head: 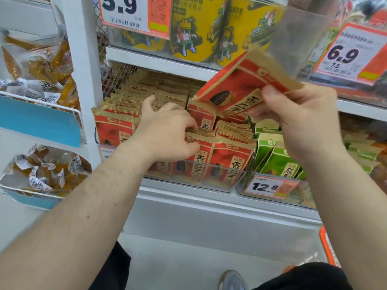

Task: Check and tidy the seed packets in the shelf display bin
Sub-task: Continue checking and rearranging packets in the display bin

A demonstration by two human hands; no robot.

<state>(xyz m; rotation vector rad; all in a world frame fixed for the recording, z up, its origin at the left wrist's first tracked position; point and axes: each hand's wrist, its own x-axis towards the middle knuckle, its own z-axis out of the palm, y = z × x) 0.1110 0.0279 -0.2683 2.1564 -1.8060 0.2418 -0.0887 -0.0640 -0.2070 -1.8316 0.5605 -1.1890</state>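
Rows of red and tan seed packets [232,158] stand upright in a clear display bin [234,181] on the middle shelf. My right hand [297,122] pinches one red seed packet [236,88] and holds it tilted in the air above the bin. My left hand [167,130] reaches into the bin, its fingers curled over the tops of the front packets [199,139], the index finger pointing back over the rear rows.
Green seed packets [276,162] fill the neighbouring bin at the right, above a 12.8 price tag [266,186]. Yellow cartoon bags [194,28] stand on the upper shelf. Wire baskets with wrapped snacks [41,170] hang at the left beside a white post [83,70].
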